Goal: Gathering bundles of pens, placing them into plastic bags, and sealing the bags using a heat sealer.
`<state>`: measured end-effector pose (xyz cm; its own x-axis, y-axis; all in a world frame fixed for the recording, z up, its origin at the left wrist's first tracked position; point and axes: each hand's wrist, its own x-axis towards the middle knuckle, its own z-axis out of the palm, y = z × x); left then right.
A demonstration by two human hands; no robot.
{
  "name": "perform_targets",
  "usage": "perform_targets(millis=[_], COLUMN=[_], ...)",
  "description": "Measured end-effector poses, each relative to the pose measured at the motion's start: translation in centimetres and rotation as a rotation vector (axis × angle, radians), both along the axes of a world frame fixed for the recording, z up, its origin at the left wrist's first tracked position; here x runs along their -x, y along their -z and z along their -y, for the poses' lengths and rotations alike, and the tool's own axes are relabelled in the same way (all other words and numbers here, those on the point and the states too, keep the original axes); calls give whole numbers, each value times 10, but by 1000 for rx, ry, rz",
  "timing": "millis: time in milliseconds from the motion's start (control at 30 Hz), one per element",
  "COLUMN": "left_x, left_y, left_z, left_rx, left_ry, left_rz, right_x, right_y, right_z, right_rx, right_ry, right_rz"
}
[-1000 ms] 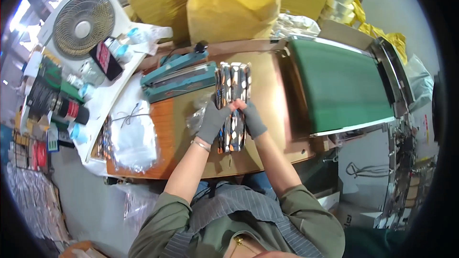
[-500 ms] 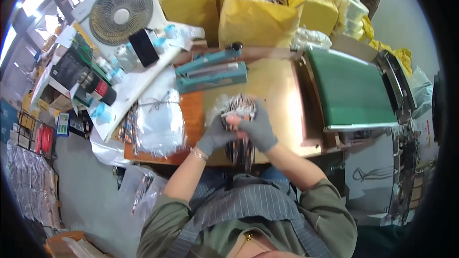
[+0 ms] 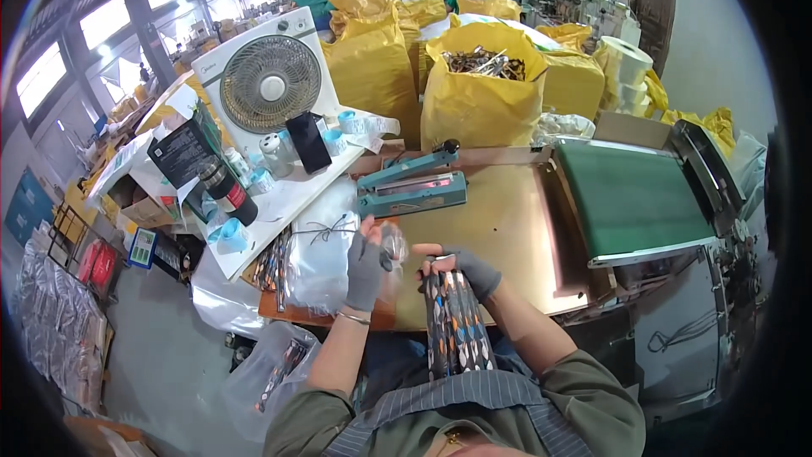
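Gloved in grey with bare fingertips, my right hand [image 3: 469,275] is closed around the upper end of a bundle of slender sticks [image 3: 457,326]. The sticks are dark with white, orange and blue leaf shapes, and hang toward my apron. My left hand [image 3: 365,271], in a matching glove, is apart from the bundle, with fingers curled at a crumpled piece of clear plastic [image 3: 393,243], partly blurred. Just beyond it stands a teal heat sealer [image 3: 414,195] with a raised arm. To its left lies a stack of clear plastic bags [image 3: 320,267] with a dark cord on top.
A white board [image 3: 283,203] at the left carries a phone [image 3: 309,142], a flask [image 3: 227,190] and tape rolls. Behind are a fan [image 3: 271,85] and a yellow sack [image 3: 482,101] full of sticks. A green conveyor belt [image 3: 634,199] is at the right.
My hands have come apart from around the bundle: the left is now beside it with the plastic, the right alone grips the sticks. The view has tilted up.
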<state>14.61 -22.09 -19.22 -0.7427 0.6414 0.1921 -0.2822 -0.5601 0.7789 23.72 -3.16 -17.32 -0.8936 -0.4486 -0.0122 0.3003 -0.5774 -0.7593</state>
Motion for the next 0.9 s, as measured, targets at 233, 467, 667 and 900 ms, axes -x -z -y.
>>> perform_targets(millis=[233, 467, 667, 900], left_x=[-79, -147, -162, -6], left_y=[-27, 50, 10, -76], left_z=[-9, 9, -2, -50], left_rx=[616, 611, 923, 1039], left_ry=[-789, -560, -86, -748], left_rz=[-1166, -769, -812, -1002], right_x=[14, -111, -109, -31], right_y=[26, 64, 55, -65], right_z=[0, 13, -27, -48], right_rx=[-103, 4, -1569, -1536], right_ry=[214, 177, 227, 1108], right_rz=[36, 251, 22, -867])
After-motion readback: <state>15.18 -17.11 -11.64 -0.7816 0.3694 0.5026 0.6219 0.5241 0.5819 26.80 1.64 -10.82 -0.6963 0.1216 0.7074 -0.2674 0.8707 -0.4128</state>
